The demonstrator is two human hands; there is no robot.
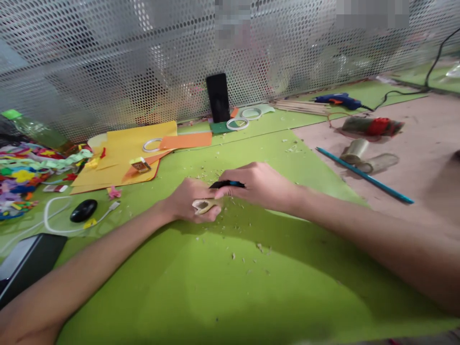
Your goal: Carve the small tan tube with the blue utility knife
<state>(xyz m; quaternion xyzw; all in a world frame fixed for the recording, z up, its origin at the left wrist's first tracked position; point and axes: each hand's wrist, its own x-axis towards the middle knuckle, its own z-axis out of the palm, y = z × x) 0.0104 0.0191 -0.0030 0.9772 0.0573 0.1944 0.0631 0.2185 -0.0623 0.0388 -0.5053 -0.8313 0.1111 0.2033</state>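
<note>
My left hand (pixel 185 199) is closed around a short, hollow piece of bamboo (pixel 206 206), whose pale open end faces me. In my right hand (pixel 258 184) is a black utility knife (pixel 226 184) with a blue part; its blade is hidden. The two hands meet over the middle of the green mat (pixel 172 297), with the knife lying across the top of the left hand, close to the bamboo. Pale shavings (pixel 259 247) are scattered on the mat around and below both hands.
At the right lie a teal pencil (pixel 364 175), bamboo tubes (pixel 379 163) and a blue glue gun (pixel 339 100). A phone (pixel 218 98) leans on the perforated metal screen (pixel 172 62). Leftward are yellow paper (pixel 118 148), a black mouse (pixel 84 211) and a white cable (pixel 46 215).
</note>
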